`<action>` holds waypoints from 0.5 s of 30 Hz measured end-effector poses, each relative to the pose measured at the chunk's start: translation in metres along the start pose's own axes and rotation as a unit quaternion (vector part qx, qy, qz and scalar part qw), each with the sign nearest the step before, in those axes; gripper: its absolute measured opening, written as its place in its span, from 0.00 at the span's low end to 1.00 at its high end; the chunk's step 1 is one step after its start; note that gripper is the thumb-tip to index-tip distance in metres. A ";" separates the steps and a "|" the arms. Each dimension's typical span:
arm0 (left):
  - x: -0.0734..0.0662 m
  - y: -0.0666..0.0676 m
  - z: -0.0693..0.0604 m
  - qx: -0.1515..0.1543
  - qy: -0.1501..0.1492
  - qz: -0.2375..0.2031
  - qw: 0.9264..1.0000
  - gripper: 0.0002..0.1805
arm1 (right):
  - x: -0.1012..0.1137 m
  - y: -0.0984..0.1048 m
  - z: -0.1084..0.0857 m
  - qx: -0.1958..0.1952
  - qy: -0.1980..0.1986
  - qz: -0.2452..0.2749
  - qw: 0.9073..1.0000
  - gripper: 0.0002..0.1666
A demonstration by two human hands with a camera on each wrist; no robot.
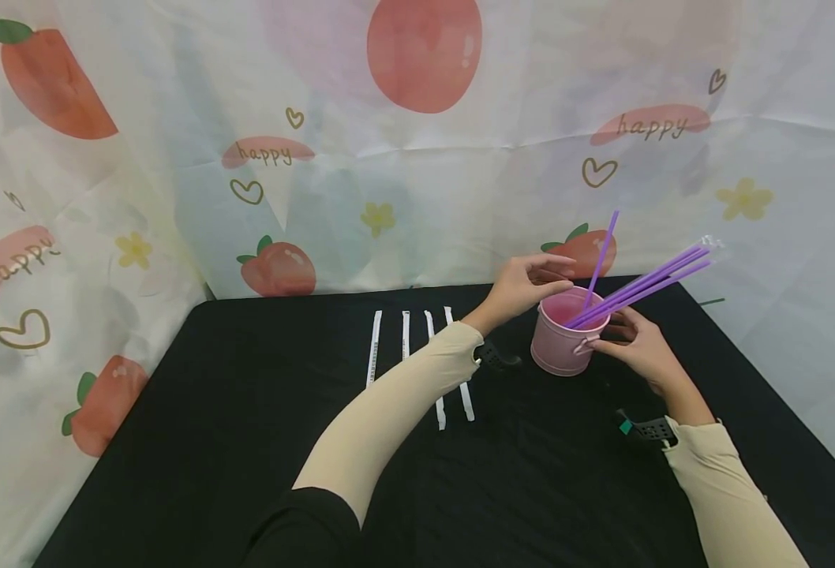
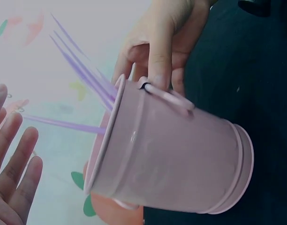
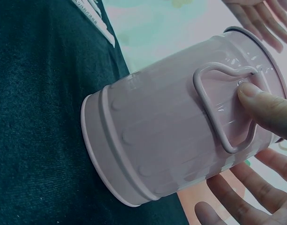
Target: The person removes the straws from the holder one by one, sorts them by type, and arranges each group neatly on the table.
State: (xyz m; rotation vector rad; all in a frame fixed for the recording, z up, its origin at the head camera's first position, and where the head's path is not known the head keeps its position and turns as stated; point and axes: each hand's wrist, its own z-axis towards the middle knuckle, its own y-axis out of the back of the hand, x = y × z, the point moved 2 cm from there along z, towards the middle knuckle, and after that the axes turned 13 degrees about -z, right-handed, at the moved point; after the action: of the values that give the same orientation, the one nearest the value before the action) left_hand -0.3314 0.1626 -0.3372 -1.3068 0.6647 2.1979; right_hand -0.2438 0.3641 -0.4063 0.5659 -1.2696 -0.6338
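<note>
A small pink bucket (image 1: 561,345) with side handles stands near the back right of the black-covered table. Several thin purple straws (image 1: 645,285) lean out of it to the right, with clear material at their far ends. One lone purple straw (image 1: 603,256) stands steeper. My right hand (image 1: 641,347) holds the bucket's right side; in the right wrist view the thumb (image 3: 265,108) presses beside the wire handle (image 3: 207,101) and the fingers reach round the wall. Close to the rim on the left, my left hand (image 1: 524,288) has extended fingers and holds nothing; the left wrist view shows those fingers (image 2: 21,164) apart from the bucket.
Several narrow white paper strips (image 1: 374,347) with print lie side by side left of the bucket, partly hidden by my left forearm. Behind the table hangs a fruit-patterned cloth (image 1: 446,189). The table's right edge runs past my right hand.
</note>
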 end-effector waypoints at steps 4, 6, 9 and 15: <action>0.001 -0.007 0.002 0.007 0.000 0.004 1.000 0.21 | 0.000 0.000 0.000 0.000 0.001 0.003 1.000 0.41; 0.001 -0.010 0.003 0.010 0.000 0.007 1.000 0.21 | -0.001 0.000 0.000 0.001 0.002 0.003 1.000 0.41; 0.003 -0.013 0.004 0.011 -0.001 0.011 1.000 0.20 | -0.001 0.000 0.000 0.002 0.002 0.001 1.000 0.41; 0.008 -0.018 0.005 0.011 0.009 0.009 1.000 0.20 | -0.001 0.000 -0.001 0.004 0.001 -0.005 1.000 0.41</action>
State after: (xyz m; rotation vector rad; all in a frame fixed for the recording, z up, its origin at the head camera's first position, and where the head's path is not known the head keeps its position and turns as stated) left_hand -0.3267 0.1809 -0.3453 -1.3158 0.7088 2.1881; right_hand -0.2434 0.3644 -0.4070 0.5793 -1.2680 -0.6355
